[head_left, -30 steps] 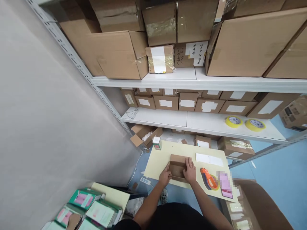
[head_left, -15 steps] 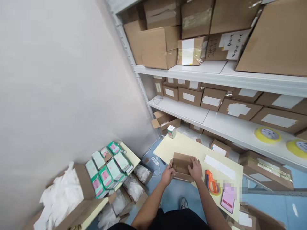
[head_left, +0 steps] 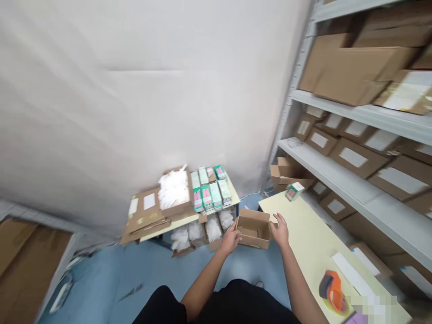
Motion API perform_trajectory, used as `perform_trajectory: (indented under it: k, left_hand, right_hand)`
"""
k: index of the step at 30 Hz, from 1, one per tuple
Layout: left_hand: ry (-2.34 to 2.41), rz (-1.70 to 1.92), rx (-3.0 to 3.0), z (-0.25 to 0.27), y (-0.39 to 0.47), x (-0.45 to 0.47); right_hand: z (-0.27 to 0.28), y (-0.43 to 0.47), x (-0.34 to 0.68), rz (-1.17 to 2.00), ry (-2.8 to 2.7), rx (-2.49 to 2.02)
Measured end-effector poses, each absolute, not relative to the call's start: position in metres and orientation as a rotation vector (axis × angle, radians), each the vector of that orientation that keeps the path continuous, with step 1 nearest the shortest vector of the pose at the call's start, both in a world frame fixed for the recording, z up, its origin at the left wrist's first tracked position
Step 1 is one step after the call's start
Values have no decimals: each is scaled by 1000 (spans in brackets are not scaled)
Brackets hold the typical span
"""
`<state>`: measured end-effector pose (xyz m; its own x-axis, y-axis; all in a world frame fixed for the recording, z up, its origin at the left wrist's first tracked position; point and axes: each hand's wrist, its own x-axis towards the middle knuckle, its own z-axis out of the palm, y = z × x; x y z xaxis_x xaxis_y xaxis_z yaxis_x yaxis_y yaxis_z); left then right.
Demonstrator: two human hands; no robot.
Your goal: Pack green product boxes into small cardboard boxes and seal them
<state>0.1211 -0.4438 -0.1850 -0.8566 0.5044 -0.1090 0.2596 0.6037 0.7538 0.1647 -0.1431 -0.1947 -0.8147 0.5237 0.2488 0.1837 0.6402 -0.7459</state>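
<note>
Between my hands is a small open cardboard box [head_left: 254,243], its flaps up and nothing visible inside. My left hand [head_left: 231,239] grips its left wall, thumb near the rim. At the opposite side my right hand [head_left: 280,230] holds the right wall, with its index finger raised. The box hangs over the blue floor, beside the left edge of a pale yellow table [head_left: 297,225]. On that table's far corner stands a small green and white box [head_left: 294,191]. An orange tape dispenser [head_left: 334,290] lies nearer to me, right of my right forearm.
A second table [head_left: 182,221] by the wall carries green and white boxes [head_left: 207,198], a carton of white material [head_left: 173,189] and flattened cardboard [head_left: 145,213]. Cartons with white bags [head_left: 213,228] stand beneath it. Shelving [head_left: 337,164] with labelled cartons rises on the right.
The view has swung left, bringing more of the wall-side table into sight. My hands have carried the cardboard box leftward off the yellow table's edge, over the floor.
</note>
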Motion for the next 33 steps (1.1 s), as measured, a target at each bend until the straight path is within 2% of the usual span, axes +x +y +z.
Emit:
perform_trajectory:
  k: [9, 16, 26, 33]
  left_hand:
    - [2758, 1190, 98, -174, -688, 144]
    - [2814, 1246, -204, -161, -814, 153]
    - [2735, 1276, -243, -163, -845, 122]
    - [2750, 1228, -207, -157, -846, 99]
  right_hand:
    - [-165, -416, 82, 1134, -2653, 46]
    - [-141, -566, 35, 1121, -2745, 414]
    - [-138, -623, -62, 942, -2832, 606]
    - [-145, -646, -138, 635, -3167, 687]
